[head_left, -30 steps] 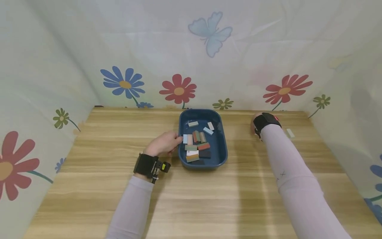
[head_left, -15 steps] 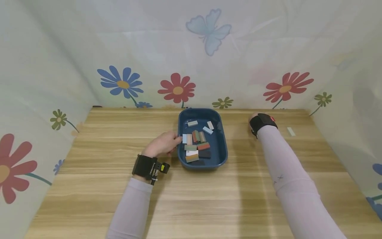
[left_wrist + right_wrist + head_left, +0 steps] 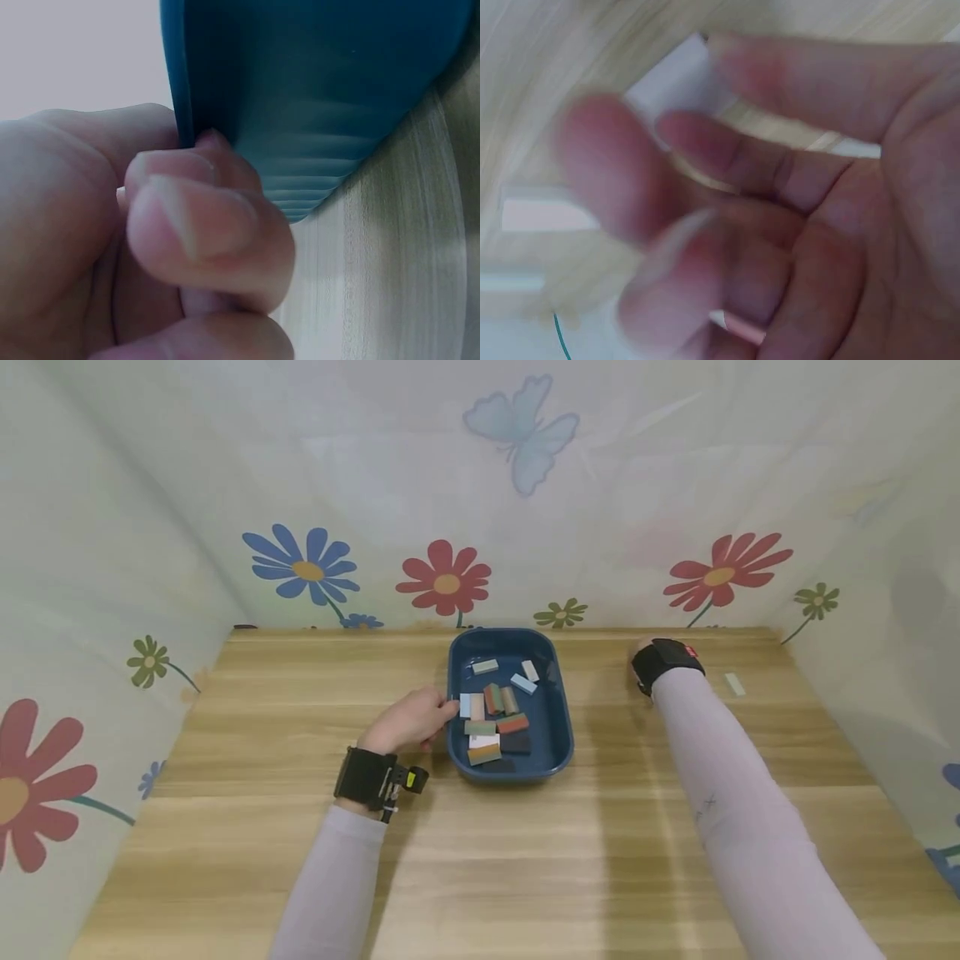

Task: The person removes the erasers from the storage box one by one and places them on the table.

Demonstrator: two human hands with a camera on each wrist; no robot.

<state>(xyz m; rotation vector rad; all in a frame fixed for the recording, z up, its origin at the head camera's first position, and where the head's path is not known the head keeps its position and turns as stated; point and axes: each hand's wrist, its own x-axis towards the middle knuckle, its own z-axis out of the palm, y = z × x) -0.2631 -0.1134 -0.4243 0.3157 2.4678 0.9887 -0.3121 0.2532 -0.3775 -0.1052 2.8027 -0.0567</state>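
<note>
Blocks (image 3: 512, 722) of several colours lay in the blue tub (image 3: 551, 735), just right of my left grip (image 3: 408, 724), which pinched the tub's rim between thumb and curled fingers. My right grip (image 3: 802, 210) was well apart from the tub, to its right, near the back of the table (image 3: 487, 877). Its fingers were bent, and a pale block (image 3: 675, 82) showed beside the thumb tip; blur hid the contact, so I could not tell whether I was pinching it. A white block (image 3: 544, 211) lay just beyond those fingers.

As I judged it, the pale block could have twisted away if my thumb met only its corner. My bent fingers, so near the white block, could have knocked it. The wristband (image 3: 667, 660) hid most of my right grip from above, so poor aim could have gone unnoticed. A careless tug at one side of the rim could have tipped the tub and set its blocks sliding.
</note>
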